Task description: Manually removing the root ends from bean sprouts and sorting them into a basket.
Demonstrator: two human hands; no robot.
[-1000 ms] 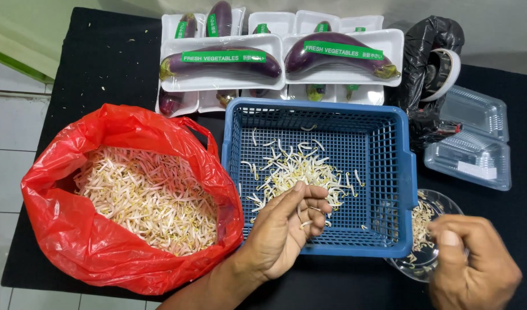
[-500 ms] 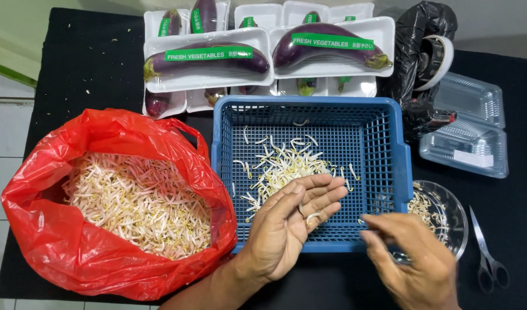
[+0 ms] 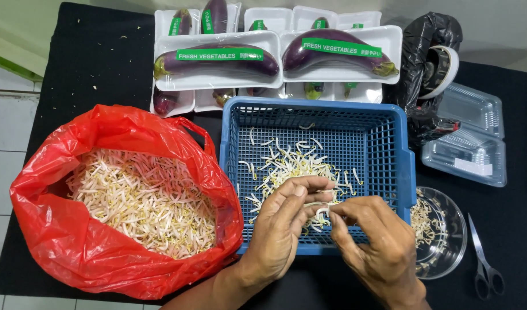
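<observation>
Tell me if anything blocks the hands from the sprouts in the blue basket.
Nothing visible does. The left hand and right hand meet over the blue basket, their fingers already pinching a bean sprout above the loose sprouts.

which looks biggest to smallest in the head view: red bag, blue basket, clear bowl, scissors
1. red bag, about level with
2. blue basket; the two look too alike in spread to rank firmly.
3. clear bowl, partly behind the basket's edge.
4. scissors, clearly the smallest.
</observation>
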